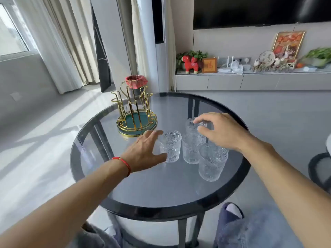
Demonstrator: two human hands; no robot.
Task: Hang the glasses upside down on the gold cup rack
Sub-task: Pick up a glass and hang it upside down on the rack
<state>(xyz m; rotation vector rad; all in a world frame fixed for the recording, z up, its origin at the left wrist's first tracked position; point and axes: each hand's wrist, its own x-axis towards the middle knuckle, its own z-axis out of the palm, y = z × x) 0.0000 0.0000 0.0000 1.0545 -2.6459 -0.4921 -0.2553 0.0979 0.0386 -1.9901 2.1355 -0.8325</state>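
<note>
Several clear ribbed glasses stand upright in a cluster on the round glass table (125,176). The leftmost glass (171,146) has my left hand (145,151) open beside it, fingers spread around its left side without a firm grip. My right hand (218,130) hovers open over the far glass (192,125), fingertips at its rim. A middle glass (191,149) and a near glass (212,162) stand between. The gold cup rack (134,111) with a green base stands at the table's far left with nothing hung on its hooks.
A bin lined with a red bag (136,82) stands on the floor behind the rack. A dark chair (318,169) is at the right edge. My slippered foot (231,215) shows below the table. A media shelf with ornaments (232,68) runs along the far wall.
</note>
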